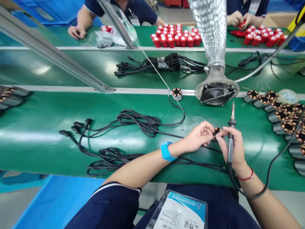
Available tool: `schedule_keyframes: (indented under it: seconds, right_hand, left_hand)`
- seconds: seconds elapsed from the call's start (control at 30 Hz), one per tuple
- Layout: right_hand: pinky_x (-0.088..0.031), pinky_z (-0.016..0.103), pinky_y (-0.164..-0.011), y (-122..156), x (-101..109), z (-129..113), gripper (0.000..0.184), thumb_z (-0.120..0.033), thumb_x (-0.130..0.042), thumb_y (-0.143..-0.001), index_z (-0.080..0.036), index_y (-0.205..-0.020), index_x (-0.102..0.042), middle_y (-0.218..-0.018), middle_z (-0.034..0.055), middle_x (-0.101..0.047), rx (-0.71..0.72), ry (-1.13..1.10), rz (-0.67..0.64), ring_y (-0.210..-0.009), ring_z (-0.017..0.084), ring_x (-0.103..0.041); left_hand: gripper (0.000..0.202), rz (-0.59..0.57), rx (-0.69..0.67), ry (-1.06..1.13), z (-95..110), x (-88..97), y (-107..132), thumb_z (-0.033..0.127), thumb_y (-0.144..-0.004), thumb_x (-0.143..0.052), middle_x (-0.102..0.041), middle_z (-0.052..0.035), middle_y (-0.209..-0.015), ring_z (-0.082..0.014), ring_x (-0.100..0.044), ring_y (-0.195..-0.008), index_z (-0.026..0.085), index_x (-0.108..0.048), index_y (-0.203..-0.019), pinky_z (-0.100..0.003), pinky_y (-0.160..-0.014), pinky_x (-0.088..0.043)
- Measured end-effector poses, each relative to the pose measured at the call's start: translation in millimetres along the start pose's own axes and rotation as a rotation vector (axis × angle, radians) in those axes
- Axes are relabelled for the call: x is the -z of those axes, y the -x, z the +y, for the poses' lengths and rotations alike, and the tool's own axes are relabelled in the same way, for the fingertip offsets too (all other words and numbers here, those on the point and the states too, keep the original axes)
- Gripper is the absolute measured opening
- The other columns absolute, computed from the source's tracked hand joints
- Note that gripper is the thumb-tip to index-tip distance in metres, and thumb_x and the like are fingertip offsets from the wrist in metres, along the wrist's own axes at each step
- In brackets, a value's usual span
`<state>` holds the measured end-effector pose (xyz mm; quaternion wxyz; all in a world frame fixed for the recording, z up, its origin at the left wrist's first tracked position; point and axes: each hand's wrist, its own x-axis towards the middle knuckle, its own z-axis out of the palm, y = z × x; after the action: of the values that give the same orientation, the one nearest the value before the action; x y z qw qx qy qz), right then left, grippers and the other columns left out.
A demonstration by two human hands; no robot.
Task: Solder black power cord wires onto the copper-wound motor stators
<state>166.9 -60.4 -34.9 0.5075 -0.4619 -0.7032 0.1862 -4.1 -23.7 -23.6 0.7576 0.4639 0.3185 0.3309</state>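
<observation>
My right hand (pixel 235 148) has the soldering iron (pixel 230 144) tucked between its fingers, with the metal tip pointing up and away from me. Its thumb and index finger also reach to a small motor stator (pixel 216 132) with copper windings on the green bench. From the other side, my left hand (pixel 201 136) meets the same stator, its fingers closed in a pinch; whatever is between them is too small to make out. Black power cords (pixel 140 122) lie coiled to the left, some running under my hands. Another stator (pixel 176 94) stands further back with a cord at it.
A fume extractor fan (pixel 217 93) hangs just beyond my hands on a silver duct (pixel 211 28). Several stators (pixel 286 125) are stacked at the right. A cord bundle (pixel 164 62) and red parts (pixel 175 36) lie further back, near two co-workers. A metal post (pixel 54 52) crosses the left.
</observation>
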Motion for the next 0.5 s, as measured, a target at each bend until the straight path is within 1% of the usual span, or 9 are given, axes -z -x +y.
schedule_keyframes:
  seconds: [0.07, 0.17, 0.23, 0.3, 0.37, 0.4, 0.43, 0.47, 0.5]
  right_hand:
    - [-0.057, 0.037, -0.069, -2.4, 0.5, -4.8, 0.032, -0.025, -0.061, -0.089, -0.029, -0.119, -0.05, -0.079, -0.0016, -0.065, 0.007, 0.025, -0.021, -0.071, 0.018, -0.068]
    - [-0.055, 0.039, -0.073, -2.2, 3.7, -4.2, 0.034, -0.025, -0.065, -0.086, -0.029, -0.118, -0.053, -0.08, -0.0007, -0.067, -0.034, -0.006, 0.013, -0.074, 0.019, -0.068]
    - [-0.054, 0.04, -0.076, -1.5, 7.1, -1.3, 0.034, -0.027, -0.068, -0.083, -0.027, -0.114, -0.055, -0.079, -0.0006, -0.067, -0.109, -0.037, 0.056, -0.072, 0.019, -0.068]
    - [-0.053, 0.039, -0.076, -2.4, 12.6, 2.4, 0.033, -0.03, -0.073, -0.078, -0.025, -0.108, -0.058, -0.075, -0.0012, -0.068, -0.209, -0.049, 0.111, -0.069, 0.018, -0.067]
    - [-0.053, 0.036, -0.073, -4.9, 20.7, 7.8, 0.036, -0.032, -0.078, -0.073, -0.023, -0.102, -0.059, -0.07, -0.0023, -0.068, -0.303, -0.068, 0.198, -0.065, 0.017, -0.067]
    - [-0.053, 0.033, -0.07, -6.3, 25.6, 11.5, 0.039, -0.032, -0.081, -0.069, -0.022, -0.101, -0.06, -0.068, -0.0028, -0.068, -0.338, -0.083, 0.249, -0.062, 0.017, -0.066]
    - [-0.053, 0.031, -0.066, -7.5, 30.6, 15.7, 0.042, -0.032, -0.083, -0.066, -0.021, -0.1, -0.061, -0.067, -0.0029, -0.068, -0.364, -0.098, 0.289, -0.06, 0.016, -0.066]
    - [-0.053, 0.029, -0.062, -8.3, 35.4, 20.2, 0.046, -0.032, -0.086, -0.062, -0.02, -0.099, -0.062, -0.067, -0.0027, -0.069, -0.389, -0.104, 0.321, -0.059, 0.016, -0.066]
    - [-0.052, 0.027, -0.059, -8.7, 39.5, 24.7, 0.049, -0.031, -0.088, -0.058, -0.019, -0.099, -0.062, -0.068, -0.0024, -0.069, -0.41, -0.104, 0.341, -0.058, 0.016, -0.066]
  left_hand:
    - [0.034, -0.02, 0.004, 0.042, -2.1, -1.2, -1.0, 0.032, -0.075, -0.07, -0.05, 0.0064, -0.07, -0.0051, -0.047, -0.054, 0.017, -0.047, -0.095, -0.018, -0.049, -0.039]
    - [0.032, -0.05, -0.034, 0.054, -2.5, -4.3, -3.2, 0.033, -0.077, -0.067, -0.05, 0.0053, -0.071, -0.0063, -0.046, -0.054, 0.018, -0.045, -0.096, -0.02, -0.049, -0.039]
    - [0.023, -0.04, -0.138, -0.101, 5.6, -6.6, -0.5, 0.028, -0.082, -0.061, -0.054, 0.0012, -0.076, -0.0091, -0.051, -0.061, 0.018, -0.046, -0.097, -0.024, -0.056, -0.045]
    - [0.013, 0.042, -0.362, -0.458, 24.2, -3.4, 8.0, 0.02, -0.086, -0.053, -0.061, -0.0071, -0.091, -0.015, -0.059, -0.082, 0.018, -0.05, -0.099, -0.033, -0.077, -0.051]
    - [0.016, 0.235, -0.668, -0.858, 51.7, 13.6, 19.9, 0.016, -0.087, -0.051, -0.063, -0.0121, -0.111, -0.0206, -0.057, -0.106, 0.018, -0.055, -0.102, -0.04, -0.096, -0.046]
    - [0.018, 0.373, -0.813, -0.989, 66.9, 29.2, 24.9, 0.016, -0.087, -0.053, -0.062, -0.0112, -0.115, -0.0217, -0.056, -0.111, 0.02, -0.056, -0.105, -0.041, -0.099, -0.045]
    - [0.02, 0.547, -0.943, -1.054, 82.1, 49.6, 27.7, 0.018, -0.086, -0.055, -0.063, -0.0087, -0.114, -0.0214, -0.057, -0.109, 0.022, -0.056, -0.106, -0.041, -0.097, -0.046]
    - [0.02, 0.739, -1.02, -1.075, 96.4, 74.0, 27.2, 0.018, -0.086, -0.055, -0.063, -0.006, -0.109, -0.0207, -0.058, -0.105, 0.023, -0.056, -0.106, -0.04, -0.094, -0.048]
    - [0.02, 0.911, -1.028, -1.063, 109.3, 100.9, 22.8, 0.018, -0.088, -0.052, -0.062, -0.0053, -0.107, -0.02, -0.059, -0.102, 0.023, -0.055, -0.107, -0.039, -0.092, -0.048]
